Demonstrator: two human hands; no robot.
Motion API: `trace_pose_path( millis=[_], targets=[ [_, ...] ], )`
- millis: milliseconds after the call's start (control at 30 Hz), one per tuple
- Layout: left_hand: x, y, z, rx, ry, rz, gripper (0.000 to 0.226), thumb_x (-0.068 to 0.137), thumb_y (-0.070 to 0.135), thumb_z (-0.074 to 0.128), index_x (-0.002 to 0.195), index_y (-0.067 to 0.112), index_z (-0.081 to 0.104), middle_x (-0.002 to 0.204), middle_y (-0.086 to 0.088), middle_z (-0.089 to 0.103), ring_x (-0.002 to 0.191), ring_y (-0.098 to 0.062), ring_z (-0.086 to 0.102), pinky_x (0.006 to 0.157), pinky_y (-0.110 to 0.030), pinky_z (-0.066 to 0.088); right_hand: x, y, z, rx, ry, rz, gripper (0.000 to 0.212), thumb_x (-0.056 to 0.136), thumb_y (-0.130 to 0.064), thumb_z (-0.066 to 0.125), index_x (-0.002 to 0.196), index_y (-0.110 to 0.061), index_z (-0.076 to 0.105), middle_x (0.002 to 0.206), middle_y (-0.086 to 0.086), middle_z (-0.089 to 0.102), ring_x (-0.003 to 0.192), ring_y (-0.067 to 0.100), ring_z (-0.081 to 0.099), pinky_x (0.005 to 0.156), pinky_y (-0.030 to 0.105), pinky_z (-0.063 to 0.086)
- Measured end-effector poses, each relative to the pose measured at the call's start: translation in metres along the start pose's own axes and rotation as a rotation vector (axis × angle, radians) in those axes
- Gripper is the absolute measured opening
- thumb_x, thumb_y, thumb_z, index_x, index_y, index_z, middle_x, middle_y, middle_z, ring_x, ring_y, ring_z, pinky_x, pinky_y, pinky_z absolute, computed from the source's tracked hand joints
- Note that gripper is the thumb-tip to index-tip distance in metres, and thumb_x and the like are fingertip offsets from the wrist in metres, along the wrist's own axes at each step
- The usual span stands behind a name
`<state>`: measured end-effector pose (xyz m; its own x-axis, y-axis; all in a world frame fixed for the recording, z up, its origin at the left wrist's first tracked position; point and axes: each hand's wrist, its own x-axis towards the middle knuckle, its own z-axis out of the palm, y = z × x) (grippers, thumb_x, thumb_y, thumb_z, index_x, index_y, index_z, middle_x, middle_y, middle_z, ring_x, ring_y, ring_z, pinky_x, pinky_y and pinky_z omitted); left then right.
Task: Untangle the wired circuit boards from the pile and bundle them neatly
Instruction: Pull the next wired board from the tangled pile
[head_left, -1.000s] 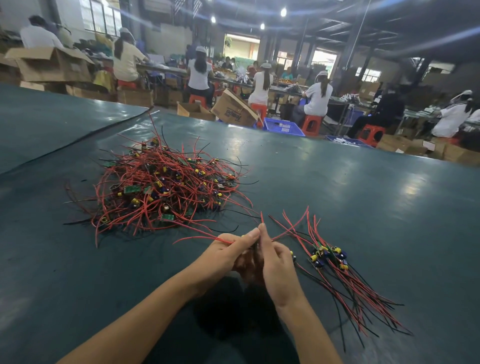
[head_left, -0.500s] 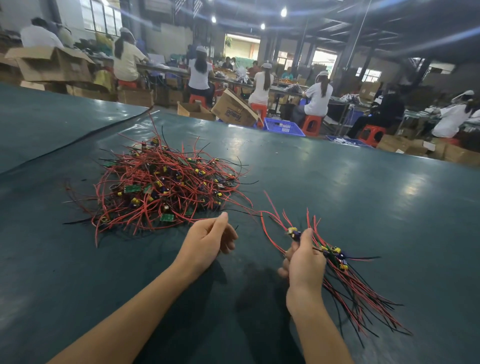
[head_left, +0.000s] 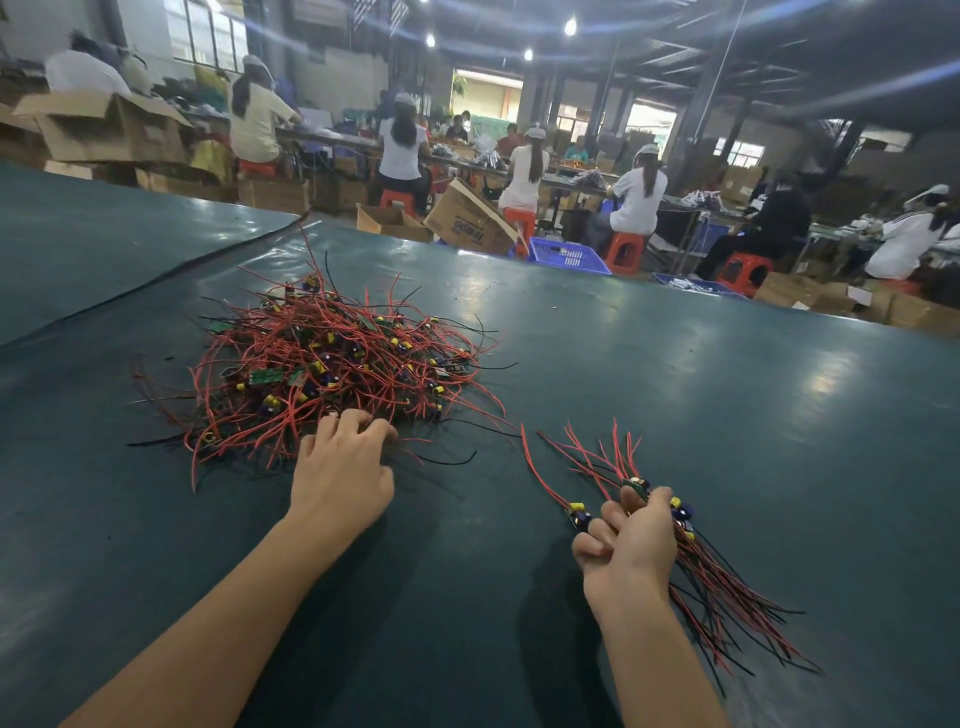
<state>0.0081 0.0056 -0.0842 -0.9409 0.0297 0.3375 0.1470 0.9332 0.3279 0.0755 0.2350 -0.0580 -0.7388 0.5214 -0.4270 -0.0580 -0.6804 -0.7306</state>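
Left hand (head_left: 343, 473) is at the near edge of the tangled pile (head_left: 322, 364) of small green circuit boards with red and black wires and yellow and blue components. Its fingers bend down onto the red wires there and touch them; cannot tell whether a wire is actually pinched. Pile sits on the dark teal-covered bench (head_left: 675, 389), left of centre, with loose wire ends sticking out all round.

Right hand (head_left: 631, 545) is well apart from the pile, to the right and nearer the camera. Its fingers are curled round a sorted bundle (head_left: 727, 597) of the same wired boards. Boards bunch at the fingers. Red wire ends fan up and left past the fingertips. Long red and black wires trail down and right along the bench beside the wrist. Both forearms are bare.

Beyond the far edge of the bench: blue plastic crate (head_left: 566, 255), tilted brown cardboard box (head_left: 467, 221), people in white tops (head_left: 641, 200) seated on red stools (head_left: 626, 249) at far tables. Ceiling lights on overhead.
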Motion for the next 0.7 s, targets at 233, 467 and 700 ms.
trace_pose_path(
  millis=[233,467,700],
  targets=[
    [0.002,-0.007,-0.003,-0.042,0.107,-0.063,0.032,0.085,0.006,0.058,0.116,0.017,0.059,0.121,-0.008,0.050,0.109,-0.035,0.044,0.088,-0.045,0.041,-0.001,0.001,0.002,0.002,-0.045,-0.014,0.042,0.103,-0.047,0.034,0.094,-0.017,0.061,0.051,-0.007,0.033,0.032,0.008,0.020,0.034,0.016,0.018],
    [0.005,-0.011,-0.005,-0.024,0.054,-0.111,0.035,0.088,0.008,0.055,0.121,0.017,0.049,0.117,-0.009,0.050,0.106,-0.033,0.047,0.087,-0.045,0.042,0.000,0.004,0.003,-0.020,-0.071,-0.035,0.030,0.103,-0.042,0.039,0.106,-0.021,0.059,0.053,-0.007,0.038,0.034,0.007,0.022,0.033,0.018,0.022],
    [0.004,-0.007,-0.002,-0.142,0.035,-0.016,0.029,0.090,0.007,0.053,0.118,0.013,0.055,0.108,-0.009,0.052,0.095,-0.025,0.044,0.082,-0.036,0.043,0.002,0.006,0.002,-0.036,-0.096,-0.034,0.021,0.103,-0.037,0.041,0.099,-0.022,0.056,0.051,-0.008,0.039,0.034,0.007,0.024,0.032,0.018,0.023]
  ],
)
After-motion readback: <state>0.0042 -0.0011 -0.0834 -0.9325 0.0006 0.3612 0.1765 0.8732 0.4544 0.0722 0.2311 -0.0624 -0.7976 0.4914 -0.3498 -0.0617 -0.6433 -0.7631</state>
